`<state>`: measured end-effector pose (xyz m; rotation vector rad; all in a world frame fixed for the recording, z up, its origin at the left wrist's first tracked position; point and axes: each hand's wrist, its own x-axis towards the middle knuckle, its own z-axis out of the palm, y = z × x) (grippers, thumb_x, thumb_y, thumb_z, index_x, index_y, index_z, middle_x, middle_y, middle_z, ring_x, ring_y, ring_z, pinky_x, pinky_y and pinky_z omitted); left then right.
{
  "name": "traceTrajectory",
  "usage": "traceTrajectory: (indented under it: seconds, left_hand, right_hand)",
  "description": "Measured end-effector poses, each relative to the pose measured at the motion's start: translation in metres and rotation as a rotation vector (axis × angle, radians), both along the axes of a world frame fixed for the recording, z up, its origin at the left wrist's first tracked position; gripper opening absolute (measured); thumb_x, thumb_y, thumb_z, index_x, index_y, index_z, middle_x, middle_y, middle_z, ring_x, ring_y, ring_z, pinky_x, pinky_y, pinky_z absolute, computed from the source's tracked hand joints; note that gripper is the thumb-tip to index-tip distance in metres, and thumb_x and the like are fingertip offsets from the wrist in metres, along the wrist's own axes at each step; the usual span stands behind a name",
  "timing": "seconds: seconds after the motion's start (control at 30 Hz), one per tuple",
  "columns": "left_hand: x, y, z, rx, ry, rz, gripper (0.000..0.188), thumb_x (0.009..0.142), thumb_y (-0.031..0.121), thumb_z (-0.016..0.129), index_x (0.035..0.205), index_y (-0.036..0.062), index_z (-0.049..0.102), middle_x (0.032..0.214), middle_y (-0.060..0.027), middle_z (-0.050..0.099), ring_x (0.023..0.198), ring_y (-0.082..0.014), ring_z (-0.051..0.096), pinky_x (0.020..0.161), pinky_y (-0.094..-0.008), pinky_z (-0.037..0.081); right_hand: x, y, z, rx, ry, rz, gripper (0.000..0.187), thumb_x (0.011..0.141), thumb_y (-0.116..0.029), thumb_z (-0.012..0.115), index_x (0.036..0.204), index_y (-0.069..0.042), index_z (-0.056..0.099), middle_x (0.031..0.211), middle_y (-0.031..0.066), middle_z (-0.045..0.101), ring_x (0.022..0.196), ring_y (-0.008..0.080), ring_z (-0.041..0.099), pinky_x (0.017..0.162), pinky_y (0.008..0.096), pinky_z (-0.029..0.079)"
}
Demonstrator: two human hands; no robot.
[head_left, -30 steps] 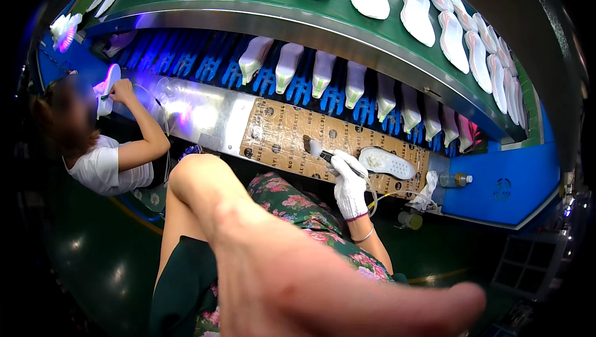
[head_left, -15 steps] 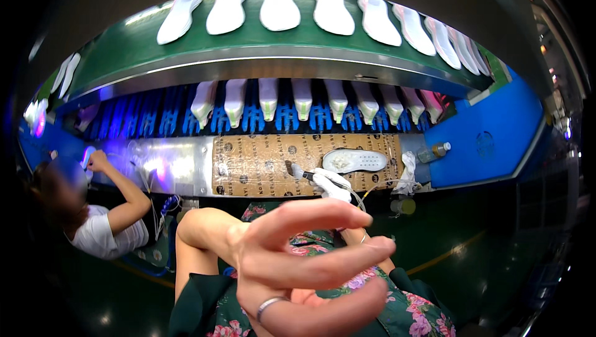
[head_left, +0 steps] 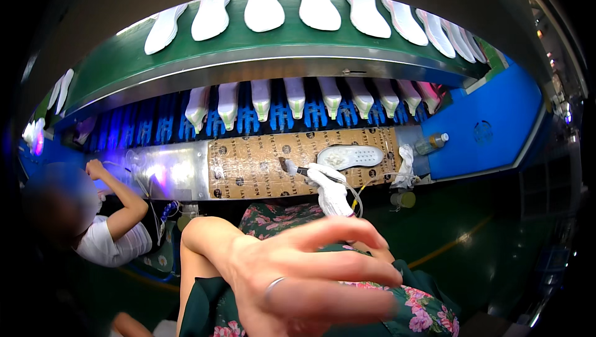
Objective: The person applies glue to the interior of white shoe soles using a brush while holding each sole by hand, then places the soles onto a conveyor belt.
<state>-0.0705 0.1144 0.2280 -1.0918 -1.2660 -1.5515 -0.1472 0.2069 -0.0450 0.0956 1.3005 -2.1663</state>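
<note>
Conveyor belt in green w/ steel front edge (head_left: 248, 45): spanned upper part of view, carried a line of flat white shoe soles (head_left: 264, 11). Saw big blue metal end panel (head_left: 484, 129) far R. Below belt, saw rack of blue clamps (head_left: 248, 125) w/ a row of pale lilac-white shoe-shaped pcs (head_left: 261, 101) above it. Noted co-worker in white top (head_left: 115, 241) far L, w/ bent arm raised. Saw shiny steel bench (head_left: 197, 172) under rack, w/ brown printed cardboard sheet (head_left: 248, 163) laid flat on it.

Bare left hand (head_left: 316, 269): hung up close to lens, back of hand showing; fingers apart, loosely bent, some blur. Saw nothing gripped, but couldn't see palm side. Right hand in white knit glove (head_left: 329, 191): reached over cardboard's near edge.

Pale grey-white shoe sole w/ small dotted recesses (head_left: 351, 157): lay on cardboard toward R end, just past glove; couldn't tell if touching it. Saw crumpled white rag (head_left: 405, 166) at bench's R end. Black-handled brush w/ white neck & dark bristles (head_left: 293, 168): gripped in R gloved fingers, clamped on handle, bristles aimed L over cardboard; couldn't tell if in contact. Saw clear capped bottle (head_left: 429, 144) near rag, then small yellowish-topped jar (head_left: 402, 200) below rag. Last, saw silver ring (head_left: 274, 285) on L hand.
</note>
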Motion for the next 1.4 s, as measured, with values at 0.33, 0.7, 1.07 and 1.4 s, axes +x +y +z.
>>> traceTrajectory:
  seconds: [0.33, 0.7, 1.07, 1.4]
  left_hand:
    - [0.036, 0.003, -0.004, 0.259, -0.224, -0.903, 0.040, 0.091, 0.035, 0.054, 0.121, 0.0127, 0.070, 0.142, -0.0306, 0.036, 0.129, -0.0401, 0.041, 0.103, -0.0469, 0.037]
    - [0.045, -0.027, -0.005, 0.129, 0.130, -0.245, 0.032, 0.102, 0.025, 0.045, 0.114, 0.0231, 0.074, 0.140, -0.0338, 0.036, 0.123, -0.0467, 0.046, 0.101, -0.0494, 0.044]
    - [0.065, -0.053, 0.018, 0.120, 0.155, -0.298, 0.032, 0.095, 0.024, 0.051, 0.120, 0.0067, 0.064, 0.136, -0.0344, 0.037, 0.113, -0.0443, 0.054, 0.092, -0.0467, 0.048]
    - [0.121, -0.074, 0.013, -0.016, -0.182, -0.230, 0.037, 0.080, 0.032, 0.076, 0.096, 0.0009, 0.064, 0.119, -0.0213, 0.053, 0.104, -0.0280, 0.060, 0.085, -0.0359, 0.051]
  right_hand:
    - [-0.007, -0.004, -0.018, 0.025, -0.003, 0.044, 0.024, 0.083, 0.000, 0.070, 0.106, 0.005, 0.069, 0.091, 0.0115, 0.071, 0.075, 0.0178, 0.066, 0.068, 0.0285, 0.053]
    - [-0.009, -0.023, -0.030, 0.102, 0.008, 0.135, 0.027, 0.086, -0.001, 0.069, 0.112, 0.005, 0.066, 0.093, 0.0097, 0.070, 0.069, 0.0154, 0.063, 0.064, 0.0268, 0.052]
    - [-0.005, -0.041, -0.028, 0.135, -0.012, 0.068, 0.030, 0.087, -0.004, 0.069, 0.116, 0.003, 0.065, 0.100, 0.0076, 0.069, 0.077, 0.0127, 0.061, 0.068, 0.0238, 0.049]
    - [0.007, -0.034, -0.034, 0.131, -0.034, 0.171, 0.030, 0.087, -0.004, 0.068, 0.116, 0.002, 0.064, 0.101, 0.0081, 0.068, 0.079, 0.0137, 0.062, 0.069, 0.0238, 0.048]
